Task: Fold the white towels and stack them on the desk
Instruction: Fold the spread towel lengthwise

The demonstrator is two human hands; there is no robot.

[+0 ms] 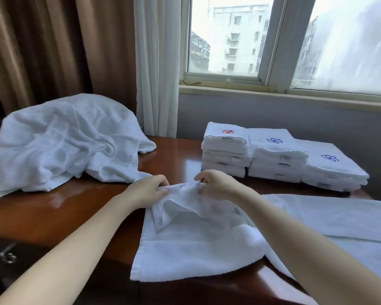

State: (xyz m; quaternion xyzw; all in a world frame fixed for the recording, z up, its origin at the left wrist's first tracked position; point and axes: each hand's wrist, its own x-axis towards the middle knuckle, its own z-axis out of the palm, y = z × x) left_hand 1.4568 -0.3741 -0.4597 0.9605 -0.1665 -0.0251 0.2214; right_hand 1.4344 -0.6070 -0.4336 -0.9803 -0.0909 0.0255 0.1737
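Towel (185, 245), pinched by left hand (147, 190), right hand (218, 186) (bunched)

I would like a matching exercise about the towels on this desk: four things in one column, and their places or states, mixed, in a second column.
1. crumpled heap
2. red-emblem towel
3. held towel
4. spread towel

A. on top of a folded stack
B. pinched by left hand and right hand
C. lying flat, near right
D. far left of the desk

Pairs: 1-D, 2-A, 3-B, 4-C

brown curtain (42, 51) left | white sheer curtain (156, 62) | window (273, 40), daylight | grey wall (273, 115) below | glossy wooden desk (53, 208)
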